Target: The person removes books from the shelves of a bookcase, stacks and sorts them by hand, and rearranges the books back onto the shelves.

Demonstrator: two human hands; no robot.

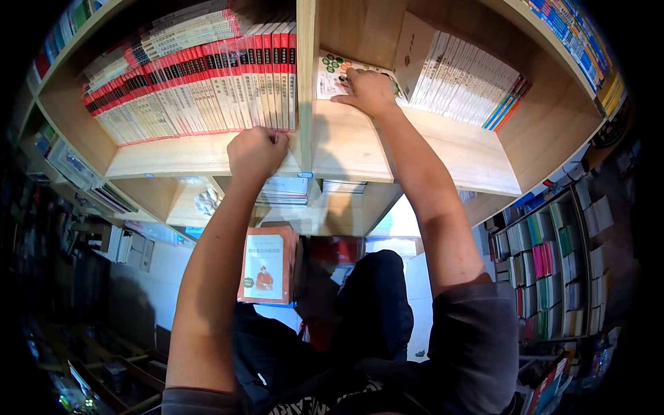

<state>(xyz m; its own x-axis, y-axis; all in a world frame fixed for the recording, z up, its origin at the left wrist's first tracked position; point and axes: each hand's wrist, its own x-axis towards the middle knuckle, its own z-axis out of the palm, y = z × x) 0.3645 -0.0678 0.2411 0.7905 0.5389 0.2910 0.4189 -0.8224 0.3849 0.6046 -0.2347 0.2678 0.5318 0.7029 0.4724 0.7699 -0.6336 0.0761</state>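
My left hand (257, 156) is closed in a fist at the front of the left shelf compartment, just below a row of red-and-white books (207, 86). Nothing shows in its fingers. Reaching into the right compartment, my right hand (372, 92) is on a white book (332, 71) with green and brown pictures on its cover. Its fingers bend over the cover and the thumb is near the lower edge. The hand hides part of that book. To its right are a pale book seen cover-on (416, 52) and a row of thin white books (460, 79).
A wooden divider (306, 90) separates the two compartments. Below are lower shelves with stacked books (282, 191) and a crumpled white item (207, 201). A stack topped by an orange-bordered book (265, 266) is by my legs. More bookshelves (553, 256) are at right.
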